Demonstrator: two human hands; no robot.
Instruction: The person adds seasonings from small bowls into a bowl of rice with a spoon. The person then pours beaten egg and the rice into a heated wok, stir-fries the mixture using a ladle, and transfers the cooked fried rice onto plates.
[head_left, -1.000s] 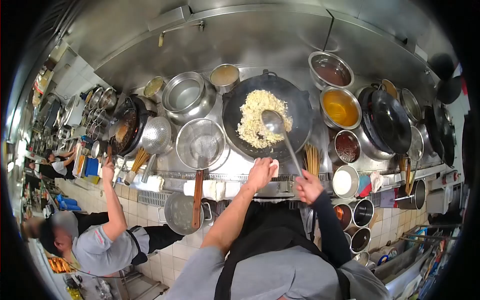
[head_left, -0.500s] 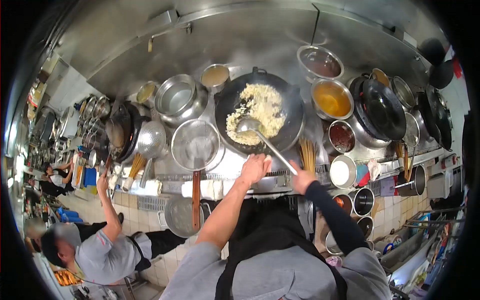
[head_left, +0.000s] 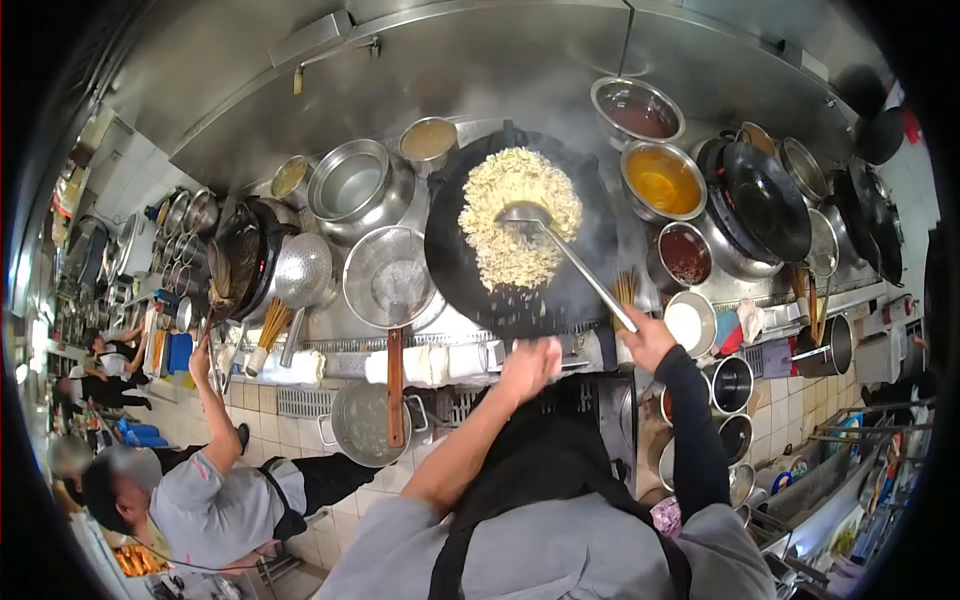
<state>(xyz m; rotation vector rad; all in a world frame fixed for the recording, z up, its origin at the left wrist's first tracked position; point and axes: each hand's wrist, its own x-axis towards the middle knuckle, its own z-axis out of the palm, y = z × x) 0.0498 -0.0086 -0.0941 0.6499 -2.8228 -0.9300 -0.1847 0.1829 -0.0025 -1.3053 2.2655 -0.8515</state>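
A large black wok (head_left: 450, 275) sits on the range in front of me, holding a mass of pale fried rice (head_left: 515, 180). Loose grains scatter over its near side, and steam rises around it. My right hand (head_left: 650, 338) is closed round the long handle of a metal ladle (head_left: 580, 265), whose bowl rests in the rice. At the wok's near edge, my left hand (head_left: 530, 370) is closed, somewhat blurred, apparently on the wok's near handle with a bit of white cloth; the handle itself is hidden.
Left of the wok are a strainer (head_left: 385, 275) with a wooden handle and a steel pot (head_left: 350, 180). To the right stand a bowl of orange liquid (head_left: 662, 182), a pot of red sauce (head_left: 685, 255) and a tilted black wok (head_left: 765, 205). A co-worker (head_left: 215, 510) works at the left.
The wok has shifted toward me, and the rice has gathered into a taller mass toward its far side. My left hand moved right and nearer; my right hand and the ladle moved right, the bowl higher.
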